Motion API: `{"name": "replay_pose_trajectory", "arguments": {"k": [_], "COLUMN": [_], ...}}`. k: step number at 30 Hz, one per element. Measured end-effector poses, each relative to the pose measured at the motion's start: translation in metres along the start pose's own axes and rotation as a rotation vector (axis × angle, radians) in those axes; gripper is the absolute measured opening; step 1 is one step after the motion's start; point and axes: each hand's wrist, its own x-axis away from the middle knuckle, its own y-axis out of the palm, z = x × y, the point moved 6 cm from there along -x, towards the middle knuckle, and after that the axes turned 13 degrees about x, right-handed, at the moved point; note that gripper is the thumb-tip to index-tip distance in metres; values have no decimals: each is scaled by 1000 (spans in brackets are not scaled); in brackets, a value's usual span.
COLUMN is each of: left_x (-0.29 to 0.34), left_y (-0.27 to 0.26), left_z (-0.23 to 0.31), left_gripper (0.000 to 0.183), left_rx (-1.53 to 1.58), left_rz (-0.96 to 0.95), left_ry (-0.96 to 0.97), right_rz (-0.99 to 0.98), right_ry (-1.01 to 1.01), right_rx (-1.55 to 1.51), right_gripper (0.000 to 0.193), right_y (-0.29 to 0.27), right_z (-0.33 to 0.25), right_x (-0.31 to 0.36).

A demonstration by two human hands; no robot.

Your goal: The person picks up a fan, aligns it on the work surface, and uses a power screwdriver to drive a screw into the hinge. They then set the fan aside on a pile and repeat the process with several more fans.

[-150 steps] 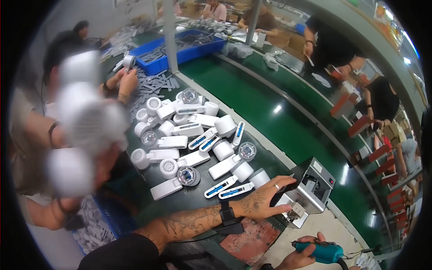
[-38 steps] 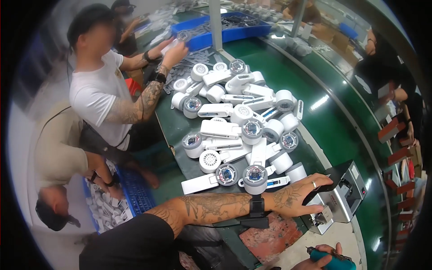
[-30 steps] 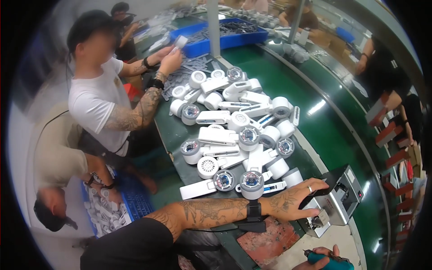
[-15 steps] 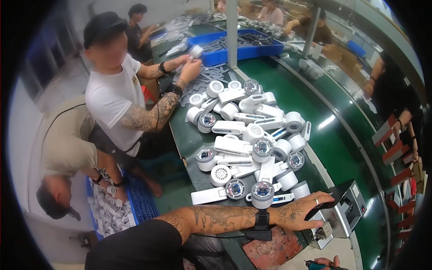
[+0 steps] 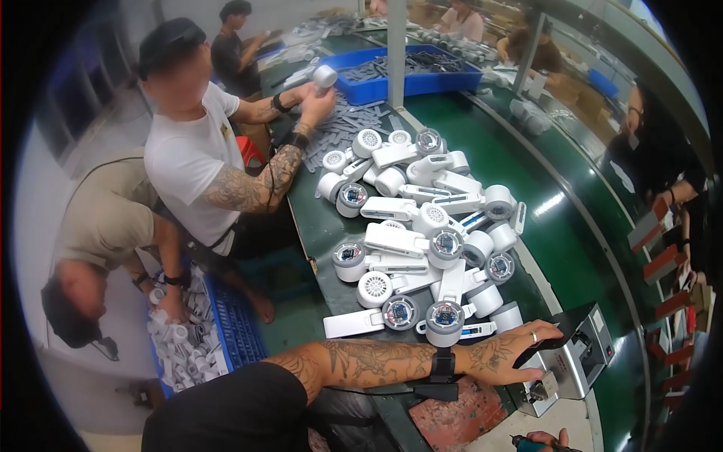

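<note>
My left hand (image 5: 506, 356) lies on a small metal screw feeder (image 5: 574, 360), its fingers spread over the top and front. There is a ring on one finger and a dark band at the wrist. At the bottom edge, my right hand (image 5: 556, 438) is closed around a teal and black electric screwdriver (image 5: 526, 444); most of both is cut off by the picture's edge. Beside my left forearm is a heap of white handheld fans (image 5: 398, 239), several with round heads open and circuit boards showing. The nearest open fan head (image 5: 444, 319) almost touches my wrist.
A worn reddish pad (image 5: 461, 416) lies below my left wrist. A green conveyor belt (image 5: 542, 197) runs along the right. Farther back stands a blue tray (image 5: 422, 84) of grey parts. Co-workers are at the left; one bends over a blue crate (image 5: 239, 331) of white parts.
The view has shifted slightly, and my hands keep their places. The co-worker in the white shirt has turned the white piece in their hands. The bending co-worker has moved a little left.
</note>
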Motion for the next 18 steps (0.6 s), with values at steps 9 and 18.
{"name": "replay_pose_trajectory", "arguments": {"k": [9,18], "left_x": [2,-2], "left_y": [0,6], "left_z": [0,-4], "left_gripper": [70,67], "left_rx": [7,4], "left_rz": [13,52], "left_ry": [0,121], "right_rz": [-1,23], "right_ry": [14,73], "right_rx": [1,64], "right_gripper": [62,67], "right_y": [-2,-12], "right_z": [1,13], "right_x": [1,4]}}
